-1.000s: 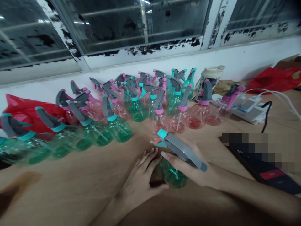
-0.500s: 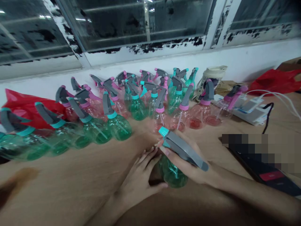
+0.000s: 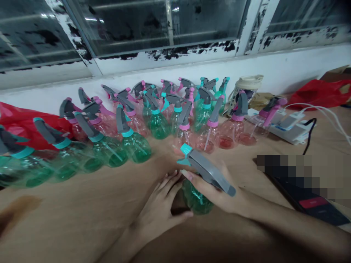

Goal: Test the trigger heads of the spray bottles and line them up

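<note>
A green spray bottle (image 3: 197,201) with a grey and turquoise spray head stands in front of me, its nozzle pointing up and to the left. My right hand (image 3: 216,193) is wrapped round its neck, just under the grey head. To the left of the bottle lies my left hand (image 3: 159,208), fingers stretched out and thumb apart, with its fingertips close to the bottle. Whether they touch it I cannot tell. Behind my hands are a green spray bottle (image 3: 137,148) with a turquoise collar and a clear pink one (image 3: 206,142) with a pink collar.
Several more green and pink spray bottles line the wooden table (image 3: 90,215) below the window wall. Red plastic bags (image 3: 41,128) lie at both ends. On the right are a white cup-shaped container (image 3: 244,91), a power strip (image 3: 293,131) with cables and a dark phone (image 3: 301,197).
My right hand and the bottle have shifted slightly left, and the turquoise trigger shows more plainly beneath the nozzle. My left hand stays beside the bottle. The whole view has moved a little.
</note>
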`<state>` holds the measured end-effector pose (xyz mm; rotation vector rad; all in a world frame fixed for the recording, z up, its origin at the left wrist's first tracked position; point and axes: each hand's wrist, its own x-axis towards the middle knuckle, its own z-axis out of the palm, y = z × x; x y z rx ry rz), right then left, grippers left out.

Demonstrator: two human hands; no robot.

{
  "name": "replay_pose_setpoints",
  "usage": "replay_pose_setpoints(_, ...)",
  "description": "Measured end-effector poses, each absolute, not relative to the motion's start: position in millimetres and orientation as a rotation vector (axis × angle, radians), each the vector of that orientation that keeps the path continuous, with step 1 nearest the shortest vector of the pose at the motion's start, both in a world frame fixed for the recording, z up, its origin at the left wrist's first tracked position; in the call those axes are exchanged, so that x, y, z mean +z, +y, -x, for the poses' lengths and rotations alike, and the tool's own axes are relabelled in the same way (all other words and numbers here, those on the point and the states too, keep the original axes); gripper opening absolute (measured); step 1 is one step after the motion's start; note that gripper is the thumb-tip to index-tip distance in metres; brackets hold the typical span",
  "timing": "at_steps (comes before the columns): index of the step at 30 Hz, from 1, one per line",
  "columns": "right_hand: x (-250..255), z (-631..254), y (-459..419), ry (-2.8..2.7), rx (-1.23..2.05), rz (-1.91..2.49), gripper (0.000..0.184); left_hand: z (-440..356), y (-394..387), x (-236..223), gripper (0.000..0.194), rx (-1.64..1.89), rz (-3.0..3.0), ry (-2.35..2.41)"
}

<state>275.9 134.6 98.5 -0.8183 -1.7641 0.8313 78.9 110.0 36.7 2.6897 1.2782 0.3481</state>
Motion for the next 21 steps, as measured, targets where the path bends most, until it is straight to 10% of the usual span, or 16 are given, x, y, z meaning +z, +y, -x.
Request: replay_pose_setpoints(21,103.0,-275.8,131.4,-1.701,0.911,0.793,0.009,-82.0,110.7,42.5,0.078,0.328,-2.633,1.270)
